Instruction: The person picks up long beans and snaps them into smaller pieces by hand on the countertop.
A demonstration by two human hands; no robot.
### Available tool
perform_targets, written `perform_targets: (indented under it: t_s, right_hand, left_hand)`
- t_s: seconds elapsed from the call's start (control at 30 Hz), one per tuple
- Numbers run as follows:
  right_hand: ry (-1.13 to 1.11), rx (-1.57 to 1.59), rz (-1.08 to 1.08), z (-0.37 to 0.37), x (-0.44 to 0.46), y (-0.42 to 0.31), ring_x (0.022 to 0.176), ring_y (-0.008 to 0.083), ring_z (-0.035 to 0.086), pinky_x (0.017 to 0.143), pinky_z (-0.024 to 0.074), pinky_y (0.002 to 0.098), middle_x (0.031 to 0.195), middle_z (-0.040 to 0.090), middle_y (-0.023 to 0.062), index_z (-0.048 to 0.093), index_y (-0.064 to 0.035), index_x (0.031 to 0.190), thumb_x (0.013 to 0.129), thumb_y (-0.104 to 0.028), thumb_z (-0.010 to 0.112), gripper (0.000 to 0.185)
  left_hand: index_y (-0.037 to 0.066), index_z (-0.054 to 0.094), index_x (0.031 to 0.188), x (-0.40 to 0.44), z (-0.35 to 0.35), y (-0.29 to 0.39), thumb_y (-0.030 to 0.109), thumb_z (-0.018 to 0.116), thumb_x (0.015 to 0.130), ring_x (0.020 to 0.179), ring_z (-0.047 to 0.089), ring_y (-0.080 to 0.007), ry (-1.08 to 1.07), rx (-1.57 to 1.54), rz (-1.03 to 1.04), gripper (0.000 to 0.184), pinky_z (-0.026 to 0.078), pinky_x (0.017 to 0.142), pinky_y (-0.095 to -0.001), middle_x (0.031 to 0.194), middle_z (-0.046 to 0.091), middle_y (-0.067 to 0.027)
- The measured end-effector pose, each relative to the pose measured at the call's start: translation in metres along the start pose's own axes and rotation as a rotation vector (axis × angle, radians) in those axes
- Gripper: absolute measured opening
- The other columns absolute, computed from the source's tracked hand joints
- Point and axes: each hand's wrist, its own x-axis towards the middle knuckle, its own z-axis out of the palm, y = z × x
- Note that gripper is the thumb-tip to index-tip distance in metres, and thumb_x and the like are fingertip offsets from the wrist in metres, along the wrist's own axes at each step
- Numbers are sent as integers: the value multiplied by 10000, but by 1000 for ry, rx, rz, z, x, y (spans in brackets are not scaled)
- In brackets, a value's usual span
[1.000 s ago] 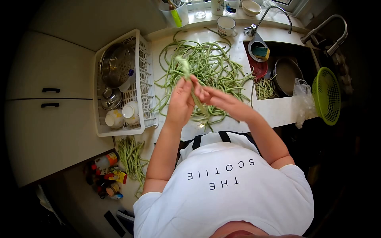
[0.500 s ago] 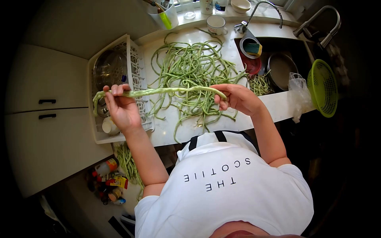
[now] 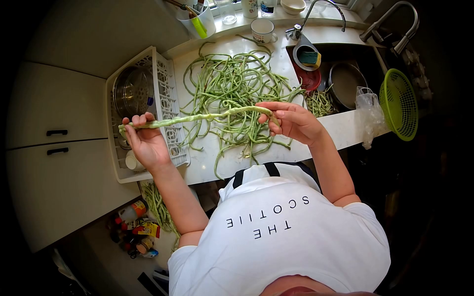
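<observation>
The head view is showing a person stretching one long green bean (image 3: 197,117) sideways above the bench (image 3: 197,170). The left hand (image 3: 150,148) is pinching one end between thumb and fingers, over the white rack (image 3: 160,98); the right hand (image 3: 301,124) is pinching the other end, its grip closing just around the browner tip. The bean is bowing slightly and looking pale and lumpy, and seems to be under inspection or about to be worked at one end. Handling it further is probably calling for light fingertip pressure, with both ends being supported, since a long limp pod could be snapping or slipping.

Beneath it, a tangled pile of beans (image 3: 227,79) is lying on the bench; shorter bean pieces (image 3: 320,102) are resting in the sink beside a metal pot (image 3: 347,81).

On the white shirt (image 3: 276,256), dark lettering is appearing upside down, reading "THE" and what is looking like "SCOTIIE". The mug (image 3: 263,31) is bearing print, and a bottle (image 3: 132,212) is carrying an orange label, both too small to be reading.
</observation>
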Motion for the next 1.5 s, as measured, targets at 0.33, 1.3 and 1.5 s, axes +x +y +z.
perform_targets:
  t_s: [0.33,1.3,1.5]
  right_hand:
    - [71,-61,16,11,-3,-1,641,62,500,644,440,231,975,665,123,406,21,1433,982,-100,499,476]
    - [49,15,14,61,0,13,413,15,308,463,345,193,609,517,13,271,-38,1507,1004,-106,434,533]
    - [47,55,20,56,0,17,441,13,322,472,306,171,589,433,-51,292,-41,1499,1003,-115,441,523]
  left_hand:
    - [67,528,1232,-33,15,-40,179,477,1034,793,575,-146,-78,707,-386,233,500,804,-323,855,587,-39]
    - [4,549,1023,-98,58,-83,139,546,1005,735,570,-84,-502,542,-703,137,481,681,-225,841,612,-36]
    - [-4,557,1040,-97,57,-85,137,542,1007,731,557,-80,-510,529,-702,146,466,671,-220,856,615,-35]
